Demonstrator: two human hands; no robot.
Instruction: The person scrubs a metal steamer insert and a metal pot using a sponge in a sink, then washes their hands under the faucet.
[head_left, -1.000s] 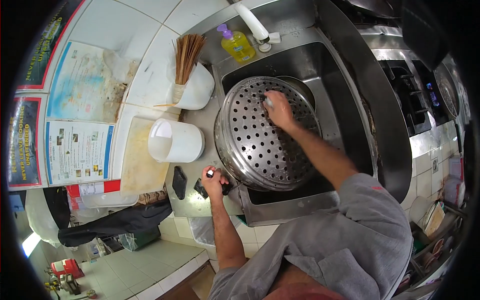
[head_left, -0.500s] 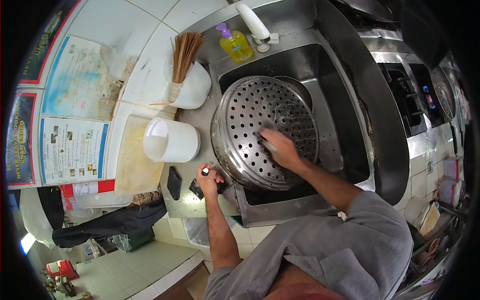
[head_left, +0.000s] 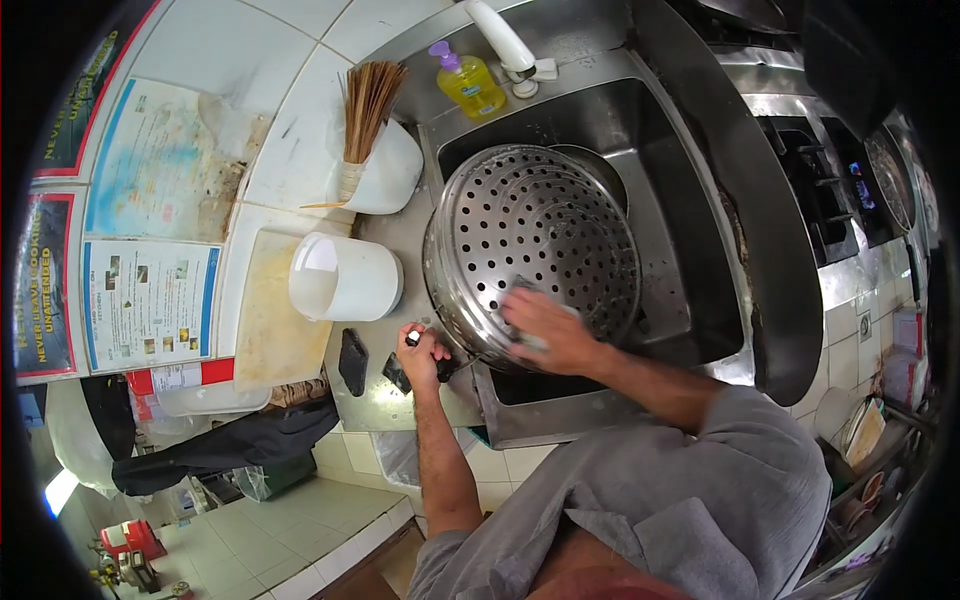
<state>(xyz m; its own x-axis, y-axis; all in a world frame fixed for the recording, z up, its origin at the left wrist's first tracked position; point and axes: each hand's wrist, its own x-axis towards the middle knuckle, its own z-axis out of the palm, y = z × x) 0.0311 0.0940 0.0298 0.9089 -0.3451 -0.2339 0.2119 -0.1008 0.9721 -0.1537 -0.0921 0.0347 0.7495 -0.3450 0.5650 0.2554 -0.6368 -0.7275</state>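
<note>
Just below mid-frame, the left hand (head_left: 426, 355) is wrapped round a dark, white-tipped handle (head_left: 413, 338) (of what, I can't tell). The steamer (head_left: 520, 220) sits mid-frame over the sink (head_left: 665, 190), swirly streaks on its right half; near its lower edge, the right hand (head_left: 558, 332) grips a blurred pad (head_left: 533, 342), the rubbing seemingly partway, those streaks left.

1 head-worn camera faces forward, down toward the perforated pan (head_left: 538, 235).
</note>
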